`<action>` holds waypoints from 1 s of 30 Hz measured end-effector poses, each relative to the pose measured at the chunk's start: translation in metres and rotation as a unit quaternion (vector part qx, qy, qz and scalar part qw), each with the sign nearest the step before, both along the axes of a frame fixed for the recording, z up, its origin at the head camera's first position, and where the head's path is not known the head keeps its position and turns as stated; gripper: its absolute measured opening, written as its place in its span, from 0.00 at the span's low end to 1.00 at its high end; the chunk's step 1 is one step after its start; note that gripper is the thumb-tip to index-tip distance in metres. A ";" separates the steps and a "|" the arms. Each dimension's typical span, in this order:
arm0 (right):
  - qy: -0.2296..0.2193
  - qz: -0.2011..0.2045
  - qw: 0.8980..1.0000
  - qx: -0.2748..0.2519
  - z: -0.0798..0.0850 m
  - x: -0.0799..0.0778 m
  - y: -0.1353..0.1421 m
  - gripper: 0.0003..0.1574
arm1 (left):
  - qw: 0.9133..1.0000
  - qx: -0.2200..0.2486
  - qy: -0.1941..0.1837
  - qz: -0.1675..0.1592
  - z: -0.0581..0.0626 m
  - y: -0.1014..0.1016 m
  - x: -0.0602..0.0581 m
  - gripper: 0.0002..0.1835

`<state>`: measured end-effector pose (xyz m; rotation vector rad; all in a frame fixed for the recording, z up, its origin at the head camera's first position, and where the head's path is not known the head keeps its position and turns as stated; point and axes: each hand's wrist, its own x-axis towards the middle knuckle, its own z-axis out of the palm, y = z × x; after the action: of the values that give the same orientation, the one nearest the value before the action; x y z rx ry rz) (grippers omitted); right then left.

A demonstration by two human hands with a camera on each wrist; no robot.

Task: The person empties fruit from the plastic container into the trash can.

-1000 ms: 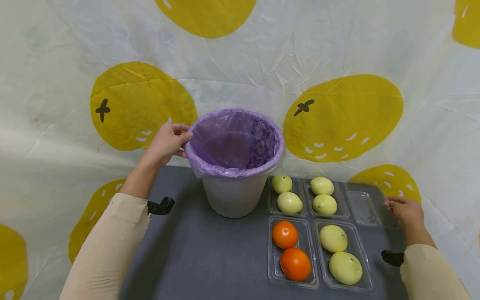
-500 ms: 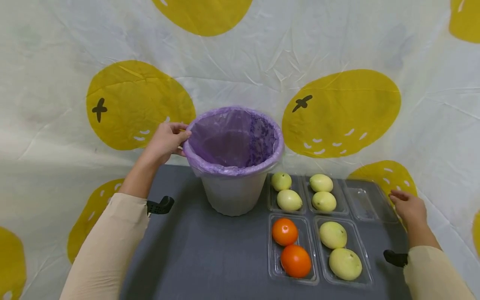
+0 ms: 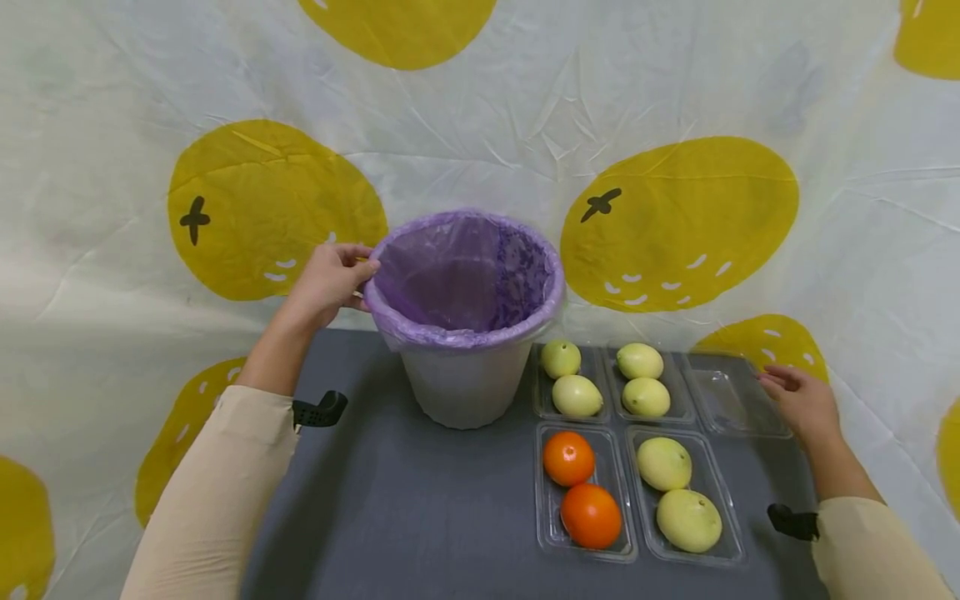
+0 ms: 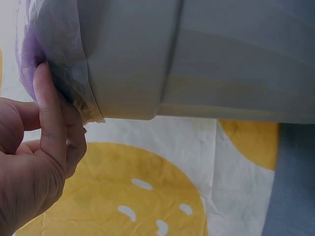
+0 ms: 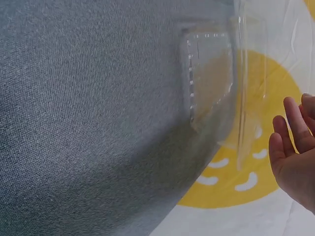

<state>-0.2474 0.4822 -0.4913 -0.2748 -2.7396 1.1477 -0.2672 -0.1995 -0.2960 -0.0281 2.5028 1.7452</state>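
Cloth backdrop: white, wrinkled, yellow rounded prints | tabletop: dark grey

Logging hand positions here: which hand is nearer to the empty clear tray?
Right. The right hand is beside the empty clear tray, at its right edge, apparently not touching; the left hand is farther away, at the left rim of the bin.

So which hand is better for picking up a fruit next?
Probably the right hand: it holds nothing and is nearer the fruit. The left hand holds the edge of the bag, and the bin stands between that hand and the fruit.
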 end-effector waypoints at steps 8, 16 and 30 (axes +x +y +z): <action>0.012 0.028 0.999 0.041 0.015 -0.003 -0.022 0.35 | 1.000 0.003 -0.002 -0.006 0.001 -0.001 -0.002 0.27; -0.059 0.082 0.992 0.071 0.021 -0.008 -0.046 0.39 | 1.000 0.009 -0.006 -0.010 -0.003 -0.004 -0.001 0.28; -0.130 0.138 0.981 0.038 0.019 -0.021 -0.079 0.43 | 1.000 0.009 -0.007 -0.019 -0.005 -0.005 -0.002 0.28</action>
<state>-0.2687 0.4030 -0.4722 -0.0357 -3.1229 1.1351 -0.2690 -0.2043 -0.3006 0.0092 2.4608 1.7460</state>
